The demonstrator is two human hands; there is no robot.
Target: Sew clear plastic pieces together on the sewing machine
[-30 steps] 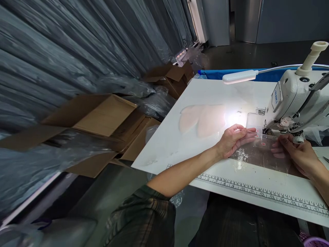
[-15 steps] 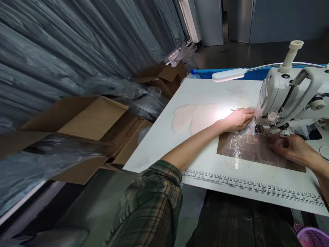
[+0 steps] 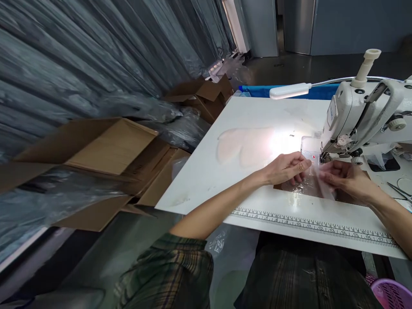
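A clear plastic sheet [image 3: 313,178] with small red marks lies in front of the sewing machine's needle [image 3: 322,157]. Its left edge is pinched between the thumb and fingers of my left hand [image 3: 287,167]. From the right, my right hand [image 3: 347,178] has closed fingers on the sheet's other side, where the plastic folds up slightly. Under both hands lies a brown, glossy flat piece [image 3: 350,198], partly covered by the plastic. The white sewing machine [image 3: 357,111] stands just behind my right hand.
A printed ruler [image 3: 309,225] runs along the front of the white table [image 3: 196,184]. A lamp [image 3: 289,91] lights the tabletop. Scissors [image 3: 399,189] lie at the right. Open cardboard boxes [image 3: 112,146] stand at the left, and a purple basket [image 3: 391,292] is low at the right.
My left hand has drawn back toward me from beside the machine head and now pinches the plastic. My right hand has moved left onto the sheet, which is partly lifted.
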